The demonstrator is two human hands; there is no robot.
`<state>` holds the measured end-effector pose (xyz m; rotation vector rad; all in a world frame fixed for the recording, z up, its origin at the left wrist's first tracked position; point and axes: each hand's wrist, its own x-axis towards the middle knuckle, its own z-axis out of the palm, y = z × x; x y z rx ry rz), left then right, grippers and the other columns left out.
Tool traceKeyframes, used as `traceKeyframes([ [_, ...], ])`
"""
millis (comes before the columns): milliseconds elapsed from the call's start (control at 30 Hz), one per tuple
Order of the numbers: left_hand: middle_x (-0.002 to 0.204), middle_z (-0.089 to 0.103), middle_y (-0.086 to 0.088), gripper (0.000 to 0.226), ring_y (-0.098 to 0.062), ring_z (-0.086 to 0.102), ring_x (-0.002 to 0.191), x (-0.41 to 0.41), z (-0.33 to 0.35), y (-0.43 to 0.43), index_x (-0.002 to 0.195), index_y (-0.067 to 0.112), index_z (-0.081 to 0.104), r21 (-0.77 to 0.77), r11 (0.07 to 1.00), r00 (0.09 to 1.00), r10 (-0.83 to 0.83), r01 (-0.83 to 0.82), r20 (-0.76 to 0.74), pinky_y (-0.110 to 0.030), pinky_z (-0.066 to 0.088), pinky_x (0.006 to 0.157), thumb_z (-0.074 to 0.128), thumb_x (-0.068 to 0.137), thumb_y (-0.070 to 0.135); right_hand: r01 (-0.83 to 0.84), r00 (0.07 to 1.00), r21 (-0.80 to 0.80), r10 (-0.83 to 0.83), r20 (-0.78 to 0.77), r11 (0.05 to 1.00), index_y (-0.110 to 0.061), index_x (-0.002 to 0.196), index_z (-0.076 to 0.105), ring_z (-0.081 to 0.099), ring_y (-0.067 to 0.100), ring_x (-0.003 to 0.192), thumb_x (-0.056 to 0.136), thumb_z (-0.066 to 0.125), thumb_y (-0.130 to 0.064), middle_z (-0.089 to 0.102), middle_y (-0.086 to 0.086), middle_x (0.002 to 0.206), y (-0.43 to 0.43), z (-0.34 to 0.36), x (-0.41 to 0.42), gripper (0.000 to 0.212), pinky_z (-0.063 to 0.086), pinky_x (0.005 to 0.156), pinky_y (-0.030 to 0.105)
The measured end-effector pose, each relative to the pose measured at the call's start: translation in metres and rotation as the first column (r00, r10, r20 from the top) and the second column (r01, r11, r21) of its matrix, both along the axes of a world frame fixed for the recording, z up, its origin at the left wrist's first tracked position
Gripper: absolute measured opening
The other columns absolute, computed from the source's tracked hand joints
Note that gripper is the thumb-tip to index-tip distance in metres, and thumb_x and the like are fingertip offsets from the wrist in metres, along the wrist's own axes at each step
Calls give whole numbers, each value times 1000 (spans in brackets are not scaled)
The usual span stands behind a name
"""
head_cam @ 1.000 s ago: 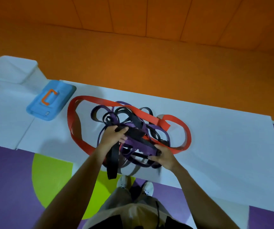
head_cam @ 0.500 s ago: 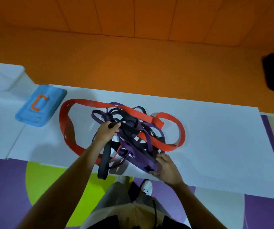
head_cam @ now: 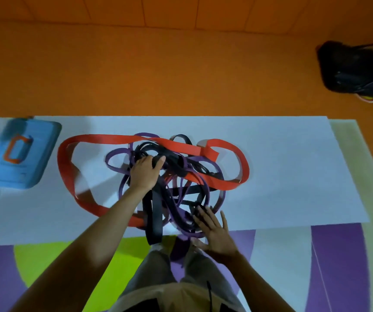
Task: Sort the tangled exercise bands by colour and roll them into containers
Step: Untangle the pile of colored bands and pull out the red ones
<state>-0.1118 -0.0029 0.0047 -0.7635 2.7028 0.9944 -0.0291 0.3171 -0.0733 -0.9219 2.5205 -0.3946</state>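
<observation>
The tangle of flat rubber exercise bands [head_cam: 181, 176] lies on the white counter [head_cam: 293, 176], right of the blue plastic case with the orange handle [head_cam: 30, 158]. The left hand [head_cam: 143, 171] curls round a black band [head_cam: 154, 221] at the tangle's middle. The right hand [head_cam: 214, 230], fingers straight and spread, presses the purple loops [head_cam: 176, 218] farther from the case. Draw the black band out slowly while pinning the purple (the wide red band [head_cam: 66, 167] encircles both and may snag).

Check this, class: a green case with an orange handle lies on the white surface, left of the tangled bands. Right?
No: the head view shows the case is blue, not green. It has an orange handle and lies on the white surface, left of the tangled bands.
</observation>
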Motion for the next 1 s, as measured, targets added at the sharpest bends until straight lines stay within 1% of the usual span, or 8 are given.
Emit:
traceKeyframes([
  [100,93,63,0,57,-30,63,102,-3,-3,-9,87,16,57,-50,996,998,-68,68,-1,-56,46,101,32,104,65,379,925,-144,-380,19,914,-34,160,36,17,18,159,104,46,-60,23,-4,171,2,7,11,63,18,127,46],
  [233,88,59,-2,54,-34,61,100,-4,-5,-15,74,23,40,-16,990,990,-140,140,21,-58,50,94,32,103,68,771,635,-170,-725,266,614,-32,138,52,52,24,133,98,42,-73,40,0,155,1,10,16,58,51,109,44],
  [367,115,68,-13,50,-38,59,120,-6,-9,-15,91,25,49,8,977,975,-214,213,67,-67,38,108,28,104,68,944,301,-39,-810,503,327,-30,127,53,70,29,107,90,43,-85,64,11,131,-18,14,8,66,60,93,56],
  [467,133,66,-14,65,-39,51,136,-10,-7,-11,133,16,57,34,978,969,-207,204,136,-69,14,121,26,105,66,993,-85,115,-630,772,6,-34,136,42,76,34,91,105,59,-42,70,16,113,-43,28,-1,36,65,78,48],
  [567,140,63,-16,71,-40,49,139,-12,-8,-13,147,14,49,65,976,967,-214,207,136,-66,14,122,26,106,66,999,-37,31,-643,765,-21,-36,137,45,75,33,86,102,61,-11,73,18,106,-58,31,-7,45,65,68,42],
  [700,132,67,-15,84,-40,59,127,-12,-2,-19,145,9,49,177,975,989,-146,137,38,-56,44,108,28,99,76,981,144,-191,-741,656,21,-39,128,61,71,34,108,91,65,-5,62,10,135,-58,28,-10,51,64,87,53],
  [833,135,65,-15,75,-38,59,128,-13,0,-29,145,7,51,310,950,999,31,-23,-22,-52,47,106,40,102,68,930,320,-346,-733,600,123,-25,134,59,72,17,102,95,64,10,63,-2,127,-65,43,-27,53,61,76,23],
  [1000,115,73,-6,78,-32,66,109,-13,-2,-42,126,11,60,323,942,994,107,-94,-20,-51,52,96,38,93,78,913,299,-408,-655,694,-16,-12,128,66,73,13,101,97,72,-6,71,7,123,-57,54,-63,33,61,82,28],
])
